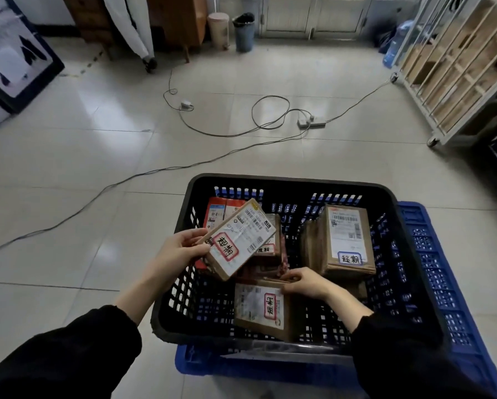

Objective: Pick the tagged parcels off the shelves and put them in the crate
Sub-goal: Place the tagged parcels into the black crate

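A black plastic crate point(405, 243) stands on the floor, nested on a blue crate point(431, 243). My left hand point(181, 250) holds a flat brown parcel point(240, 240) with a red-framed tag, tilted above the crate's left side. My right hand point(304, 282) reaches into the crate and grips the far edge of another red-tagged cardboard parcel point(263, 309) near the front wall. Against the right side leans a taller box point(346, 240) with a blue-framed tag. An orange parcel point(217, 210) and a further tagged box point(270, 249) lie partly hidden behind the held one.
Power cables point(155, 171) and a power strip point(310, 122) trail across the tiled floor ahead. A wheeled white shelf rack point(454, 73) holding cardboard boxes stands at the right. Two bins point(243, 31), wooden furniture and a glass door are at the back; a framed board leans at the left.
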A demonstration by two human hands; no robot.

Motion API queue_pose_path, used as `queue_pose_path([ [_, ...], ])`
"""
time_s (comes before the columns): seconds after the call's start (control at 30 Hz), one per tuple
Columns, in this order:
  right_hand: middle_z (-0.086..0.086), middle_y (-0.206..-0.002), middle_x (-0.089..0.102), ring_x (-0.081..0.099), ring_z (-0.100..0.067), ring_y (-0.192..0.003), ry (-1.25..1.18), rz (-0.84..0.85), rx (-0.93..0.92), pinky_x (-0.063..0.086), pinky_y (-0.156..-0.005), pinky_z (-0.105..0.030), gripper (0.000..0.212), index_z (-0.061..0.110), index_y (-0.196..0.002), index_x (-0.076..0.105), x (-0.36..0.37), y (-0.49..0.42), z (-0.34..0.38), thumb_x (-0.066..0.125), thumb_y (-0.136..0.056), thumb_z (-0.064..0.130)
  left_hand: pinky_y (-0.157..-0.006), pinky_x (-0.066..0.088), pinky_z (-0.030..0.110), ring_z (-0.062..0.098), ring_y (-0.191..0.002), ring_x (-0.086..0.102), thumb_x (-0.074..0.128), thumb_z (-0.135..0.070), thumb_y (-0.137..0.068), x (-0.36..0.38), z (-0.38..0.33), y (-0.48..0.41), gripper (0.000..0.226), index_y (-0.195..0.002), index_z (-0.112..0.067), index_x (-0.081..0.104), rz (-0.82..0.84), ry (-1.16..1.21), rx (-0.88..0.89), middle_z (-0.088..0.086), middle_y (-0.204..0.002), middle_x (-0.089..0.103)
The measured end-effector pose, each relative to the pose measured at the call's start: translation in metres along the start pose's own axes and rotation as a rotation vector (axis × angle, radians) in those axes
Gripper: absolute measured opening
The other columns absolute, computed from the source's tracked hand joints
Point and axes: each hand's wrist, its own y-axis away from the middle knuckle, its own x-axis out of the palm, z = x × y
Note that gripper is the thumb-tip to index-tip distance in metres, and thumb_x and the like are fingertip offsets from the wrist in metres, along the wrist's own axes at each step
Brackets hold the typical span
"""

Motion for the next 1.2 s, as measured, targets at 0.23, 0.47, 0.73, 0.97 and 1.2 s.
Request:
queue_pose_path([
  [0.23,-0.003,-0.125,0.058,0.055,-0.016,-0.112,-0.017,0.132,0.030,0.042,-0.102,-0.030,0.049,0.019,-0.128,0.055,-0.002,-0.017,0.002,0.066,-0.082,0.030,-0.077,0.059,0.032,0.022,-0.090,0.069,0.054,0.006,-0.087,0.004,0.003,-0.009,0.028,-0.108,-0.012,0.059,0.002,0.048,-0.033,0.011,-0.100,0.068],
  [0.47,-0.001,-0.131,0.055,0.051,-0.019,-0.121,0.162,0.243,0.033,0.037,-0.108,-0.034,0.049,0.025,-0.129,0.054,-0.001,-0.025,0.009,0.065,-0.082,0.027,-0.077,0.058,0.032,0.026,-0.095,0.067,0.056,0.005,-0.087,0.006,0.003,-0.016,0.036,-0.120,-0.007,0.054,-0.022,0.087,-0.049,0.011,-0.104,0.067],
  [0.73,0.001,-0.141,0.046,0.040,-0.021,-0.133,0.500,0.249,-0.005,0.034,-0.109,-0.031,0.053,0.025,-0.134,0.049,0.001,-0.037,0.017,0.044,-0.087,0.000,-0.069,0.059,0.024,0.022,-0.093,0.067,0.056,0.005,-0.087,0.003,0.004,-0.021,0.039,-0.124,-0.005,0.052,-0.023,0.101,-0.055,0.011,-0.104,0.067],
  [0.97,-0.001,-0.136,0.053,0.049,-0.022,-0.123,0.456,0.013,-0.118,0.042,-0.102,-0.031,0.051,0.032,-0.132,0.049,0.028,-0.049,0.006,0.036,-0.091,0.004,-0.076,0.059,0.030,0.022,-0.094,0.067,0.056,0.005,-0.087,0.007,0.005,-0.023,0.036,-0.120,-0.008,0.054,-0.023,0.091,-0.062,0.011,-0.105,0.066],
  [1.2,-0.010,-0.119,0.065,0.059,-0.022,-0.110,0.065,-0.285,-0.082,0.043,-0.089,-0.029,0.029,0.008,-0.119,0.062,-0.012,0.003,0.020,0.046,-0.095,0.013,-0.077,0.058,0.032,0.025,-0.098,0.067,0.057,0.004,-0.086,0.015,-0.001,-0.009,0.035,-0.118,-0.010,0.055,0.052,0.073,-0.101,0.009,-0.106,0.067],
])
